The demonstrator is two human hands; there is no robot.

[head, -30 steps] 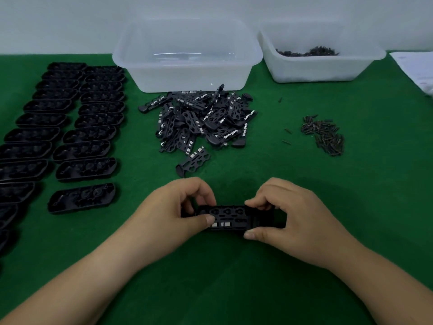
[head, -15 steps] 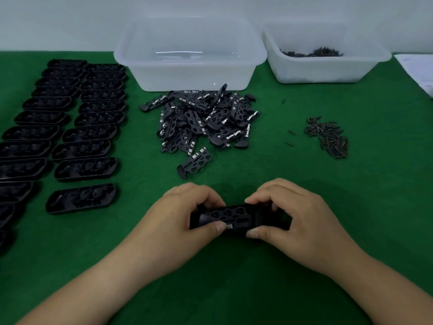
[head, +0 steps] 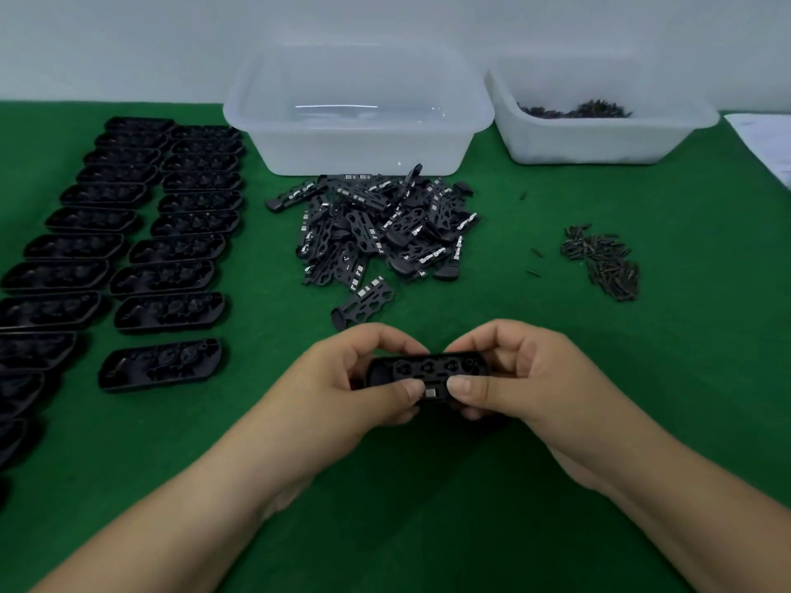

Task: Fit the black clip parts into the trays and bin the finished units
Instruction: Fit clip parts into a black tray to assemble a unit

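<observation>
A long black plastic tray with a black clip part pressed into its top (head: 428,372) sits low in the middle, lifted just off the green felt table (head: 642,357). The left hand (head: 364,383) grips its left end, thumb on the near edge and fingers curled over the far side. The right hand (head: 509,378) grips the right end the same way. Both thumbs sit beside a small silver tab on the near edge.

Just past the hands lies one loose black clip part (head: 364,302), and behind it a heap of black clip parts with silver tabs (head: 376,226). Two rows of empty black trays (head: 171,250) run down the left side. At the back stand a clear plastic bin (head: 359,117), which looks empty, and a white plastic bin with small dark bits inside (head: 599,122). A little pile of small dark pins (head: 603,261) lies to the right.

The clip may not be pushed all the way in. If the thumbs press on only one side, it could sit crooked or pop back out. A hard squeeze might bend the silver tab. If the unit goes in the bin half-fitted, it could come apart there.
</observation>
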